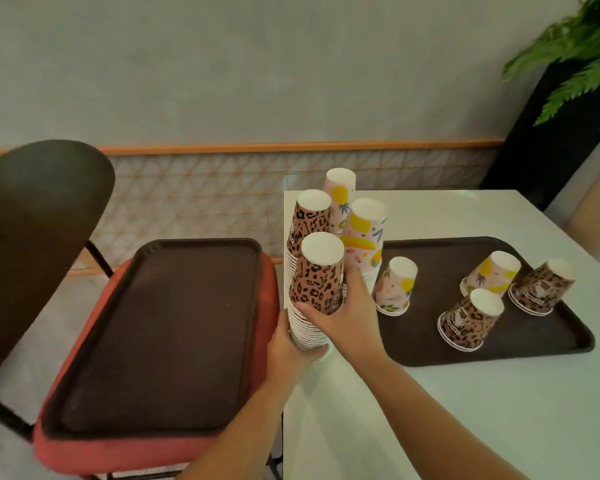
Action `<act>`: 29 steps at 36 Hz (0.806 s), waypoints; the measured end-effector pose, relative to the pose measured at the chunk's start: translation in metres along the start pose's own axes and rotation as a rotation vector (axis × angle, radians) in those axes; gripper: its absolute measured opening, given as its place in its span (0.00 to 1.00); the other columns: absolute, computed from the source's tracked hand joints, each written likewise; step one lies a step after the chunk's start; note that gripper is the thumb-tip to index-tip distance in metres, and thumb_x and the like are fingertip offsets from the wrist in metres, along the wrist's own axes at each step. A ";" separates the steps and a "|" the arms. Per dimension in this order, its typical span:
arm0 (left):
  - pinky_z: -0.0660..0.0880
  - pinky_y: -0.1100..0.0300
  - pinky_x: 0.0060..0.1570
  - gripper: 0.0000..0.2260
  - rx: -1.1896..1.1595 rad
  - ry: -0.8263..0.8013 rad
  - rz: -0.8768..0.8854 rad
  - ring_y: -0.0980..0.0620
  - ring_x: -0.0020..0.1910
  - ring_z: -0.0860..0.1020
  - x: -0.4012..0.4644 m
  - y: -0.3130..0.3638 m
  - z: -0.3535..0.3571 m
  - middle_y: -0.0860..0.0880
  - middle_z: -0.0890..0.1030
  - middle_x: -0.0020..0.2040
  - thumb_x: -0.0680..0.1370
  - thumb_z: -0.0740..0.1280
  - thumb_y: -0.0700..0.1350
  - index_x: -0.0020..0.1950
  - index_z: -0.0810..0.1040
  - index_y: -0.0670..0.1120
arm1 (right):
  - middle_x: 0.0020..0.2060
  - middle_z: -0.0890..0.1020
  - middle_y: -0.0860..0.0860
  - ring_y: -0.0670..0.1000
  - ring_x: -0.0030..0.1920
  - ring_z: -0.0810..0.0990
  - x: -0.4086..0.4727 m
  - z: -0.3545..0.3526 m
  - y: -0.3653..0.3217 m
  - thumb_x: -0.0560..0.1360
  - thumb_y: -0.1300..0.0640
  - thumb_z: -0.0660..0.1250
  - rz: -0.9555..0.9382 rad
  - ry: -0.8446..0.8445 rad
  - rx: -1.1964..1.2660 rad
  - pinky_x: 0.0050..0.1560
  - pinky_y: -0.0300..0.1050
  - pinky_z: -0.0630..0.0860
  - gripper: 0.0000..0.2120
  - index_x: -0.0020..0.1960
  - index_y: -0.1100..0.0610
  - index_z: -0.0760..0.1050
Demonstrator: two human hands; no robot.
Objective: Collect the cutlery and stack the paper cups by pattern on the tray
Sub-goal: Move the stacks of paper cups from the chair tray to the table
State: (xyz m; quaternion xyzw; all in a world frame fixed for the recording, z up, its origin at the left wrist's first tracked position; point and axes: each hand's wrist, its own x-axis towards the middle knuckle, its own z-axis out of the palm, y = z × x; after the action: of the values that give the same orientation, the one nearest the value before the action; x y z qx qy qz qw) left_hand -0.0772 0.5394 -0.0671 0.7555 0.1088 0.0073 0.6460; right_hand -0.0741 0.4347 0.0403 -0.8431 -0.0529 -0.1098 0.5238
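Note:
A tall stack of upside-down leopard-print cups (pixel 317 275) stands at the white table's left edge. My right hand (pixel 347 306) grips its upper part and my left hand (pixel 288 344) holds its base. Behind it rise a second leopard stack (pixel 309 220) and two pink fruit-pattern stacks (pixel 362 233) (pixel 340 192). On the dark tray (pixel 430 348) on the table stand short upside-down stacks: fruit-pattern ones (pixel 395 287) (pixel 490 273) and leopard ones (pixel 471 318) (pixel 541 285). No cutlery is visible.
A second dark tray (pixel 160 337), with nothing on it, lies on the red seat of a chair (pixel 42 216) left of the table. A dark planter with a green fern (pixel 575 57) stands at the back right. A wall runs behind.

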 end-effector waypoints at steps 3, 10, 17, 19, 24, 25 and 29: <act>0.78 0.56 0.53 0.35 -0.008 0.050 -0.018 0.63 0.51 0.78 0.003 -0.007 0.007 0.61 0.80 0.52 0.55 0.80 0.45 0.53 0.70 0.71 | 0.62 0.72 0.41 0.37 0.61 0.69 0.002 0.000 0.006 0.62 0.50 0.78 -0.007 -0.029 0.017 0.60 0.32 0.68 0.42 0.70 0.51 0.61; 0.77 0.55 0.54 0.35 0.027 0.097 -0.001 0.57 0.55 0.78 0.007 -0.010 0.011 0.60 0.79 0.54 0.57 0.80 0.46 0.58 0.68 0.64 | 0.64 0.70 0.40 0.40 0.64 0.70 0.005 -0.007 0.015 0.63 0.53 0.78 -0.021 -0.064 0.073 0.64 0.38 0.69 0.42 0.71 0.50 0.60; 0.77 0.49 0.58 0.42 0.081 0.105 -0.001 0.58 0.59 0.76 0.003 -0.015 0.008 0.58 0.76 0.60 0.55 0.81 0.49 0.64 0.67 0.59 | 0.60 0.73 0.39 0.38 0.61 0.72 -0.006 -0.025 0.019 0.69 0.48 0.72 -0.065 0.075 0.084 0.59 0.32 0.70 0.30 0.67 0.51 0.66; 0.75 0.48 0.59 0.48 0.122 0.123 -0.010 0.53 0.63 0.74 -0.001 -0.020 0.009 0.56 0.74 0.63 0.51 0.81 0.53 0.67 0.64 0.58 | 0.57 0.74 0.41 0.40 0.58 0.74 -0.006 -0.034 0.019 0.71 0.51 0.70 -0.098 0.173 0.068 0.56 0.32 0.71 0.22 0.63 0.53 0.68; 0.69 0.57 0.56 0.38 0.268 0.257 -0.013 0.46 0.57 0.70 -0.033 -0.019 0.020 0.49 0.69 0.54 0.56 0.82 0.40 0.61 0.67 0.40 | 0.52 0.70 0.38 0.35 0.53 0.72 0.012 -0.057 0.017 0.72 0.56 0.70 -0.146 0.312 0.045 0.51 0.27 0.70 0.19 0.61 0.58 0.69; 0.68 0.60 0.53 0.33 0.289 0.287 -0.009 0.45 0.54 0.70 -0.039 -0.022 0.022 0.46 0.70 0.52 0.57 0.81 0.38 0.57 0.69 0.38 | 0.53 0.70 0.41 0.34 0.52 0.71 0.019 -0.061 0.017 0.72 0.56 0.71 -0.145 0.304 0.041 0.50 0.26 0.70 0.21 0.62 0.59 0.68; 0.62 0.68 0.44 0.20 0.338 0.252 -0.002 0.47 0.47 0.71 -0.057 -0.029 0.036 0.47 0.71 0.46 0.64 0.77 0.36 0.48 0.69 0.43 | 0.62 0.67 0.49 0.42 0.59 0.70 0.050 -0.067 0.021 0.70 0.53 0.73 -0.132 0.162 -0.006 0.52 0.28 0.68 0.31 0.67 0.56 0.63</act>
State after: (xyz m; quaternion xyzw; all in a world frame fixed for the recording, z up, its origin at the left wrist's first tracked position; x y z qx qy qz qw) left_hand -0.1314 0.4982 -0.0941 0.8462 0.1890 0.0829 0.4913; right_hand -0.0302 0.3641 0.0624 -0.8278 -0.0652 -0.2119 0.5154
